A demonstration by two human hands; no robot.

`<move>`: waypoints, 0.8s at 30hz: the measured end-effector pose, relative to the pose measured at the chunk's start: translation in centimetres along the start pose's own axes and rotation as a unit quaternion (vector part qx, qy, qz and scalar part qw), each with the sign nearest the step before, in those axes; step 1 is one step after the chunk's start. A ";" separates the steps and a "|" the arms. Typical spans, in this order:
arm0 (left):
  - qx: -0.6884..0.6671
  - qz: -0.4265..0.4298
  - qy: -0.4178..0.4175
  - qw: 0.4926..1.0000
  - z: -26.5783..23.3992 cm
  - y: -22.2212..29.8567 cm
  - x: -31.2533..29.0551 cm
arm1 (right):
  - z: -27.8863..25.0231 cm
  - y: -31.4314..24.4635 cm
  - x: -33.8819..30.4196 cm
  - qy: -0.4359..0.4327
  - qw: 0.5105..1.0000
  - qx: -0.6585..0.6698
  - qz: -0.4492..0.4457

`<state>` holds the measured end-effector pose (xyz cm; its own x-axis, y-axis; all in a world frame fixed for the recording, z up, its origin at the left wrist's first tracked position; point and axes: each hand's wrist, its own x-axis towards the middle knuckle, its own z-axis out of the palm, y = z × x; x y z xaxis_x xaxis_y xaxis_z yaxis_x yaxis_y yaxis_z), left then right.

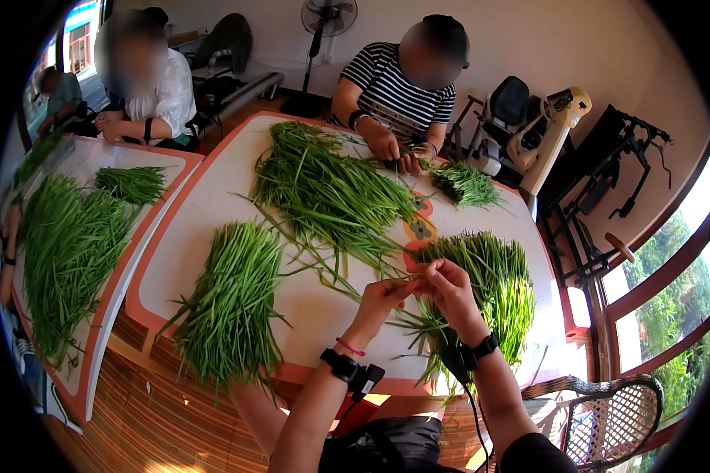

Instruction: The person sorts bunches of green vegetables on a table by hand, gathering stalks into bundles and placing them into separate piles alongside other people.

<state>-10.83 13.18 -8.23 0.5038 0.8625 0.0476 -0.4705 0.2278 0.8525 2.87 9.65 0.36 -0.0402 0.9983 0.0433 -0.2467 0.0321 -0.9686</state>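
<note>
1. Our left hand [380, 298] and right hand [450, 288] meet above the worktop [308, 303].
2. Both grips are pinched shut on one thin green stalk [412, 281].
3. Green piles lie beside us: one left [233, 303], one right [493, 288].
4. A person in stripes [394, 91] sorts greens across from us.

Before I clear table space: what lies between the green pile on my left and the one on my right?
In the head view, bare white tabletop with a few stray stalks between the left pile and right pile.
</note>
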 end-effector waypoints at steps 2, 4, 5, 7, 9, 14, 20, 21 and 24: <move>-0.012 0.013 -0.003 1.000 0.0 0.2 0.0 | 0.0 -0.1 0.1 0.015 1.000 0.015 -0.006; -0.045 0.018 -0.019 0.999 0.0 -0.2 0.1 | -0.7 -0.2 0.2 0.028 0.998 0.053 -0.011; -0.061 0.021 -0.026 0.998 0.0 -0.3 0.2 | -1.1 -0.3 0.3 0.032 0.996 0.078 -0.019; -0.054 0.014 -0.040 0.998 0.0 -0.4 0.4 | -1.7 -0.8 0.3 0.041 0.990 0.127 -0.037; -0.061 0.011 -0.035 0.997 -0.5 -0.6 0.4 | -1.2 -1.9 0.0 0.039 0.990 0.129 -0.046; -0.140 0.007 -0.016 0.990 -1.0 -1.5 0.8 | -3.0 -6.1 -5.6 -0.010 0.992 -0.129 -0.009; -0.225 0.014 -0.004 0.974 0.0 -1.2 0.7 | -4.7 -10.0 -15.3 -0.255 0.719 -0.510 0.399; -0.233 0.013 0.000 0.973 0.1 -1.0 0.6 | -5.2 -9.2 -16.1 -0.324 0.643 -0.583 0.376; -0.239 0.026 0.009 0.971 -0.3 -1.0 0.4 | -4.3 -6.1 -14.9 -0.127 0.710 -0.685 0.105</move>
<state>-10.34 13.42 -9.24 0.4598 0.8852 0.0715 -0.7791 0.3634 0.5108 9.13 -5.16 4.56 -0.1524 0.9527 -0.2628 0.9566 0.0754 -0.2815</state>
